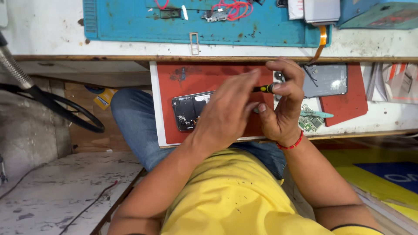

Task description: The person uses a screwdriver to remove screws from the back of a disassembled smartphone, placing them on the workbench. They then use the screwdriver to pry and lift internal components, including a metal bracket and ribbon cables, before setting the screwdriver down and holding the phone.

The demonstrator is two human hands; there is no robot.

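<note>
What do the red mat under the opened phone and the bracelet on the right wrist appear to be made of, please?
Red mat: probably rubber or silicone, matte, with dark scuffed stains. Bracelet: seemingly red thread or cord, thin and dull; too small to be sure.

One opened phone, one screwdriver, one pair of tweezers, one green circuit board, one grey back cover, two red mats, one blue mat.

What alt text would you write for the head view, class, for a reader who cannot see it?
Seen from above, a person's left hand covers an opened black phone on a red mat, while the right hand grips a small screwdriver. A grey back cover, green circuit board and tweezers lie right.
</note>
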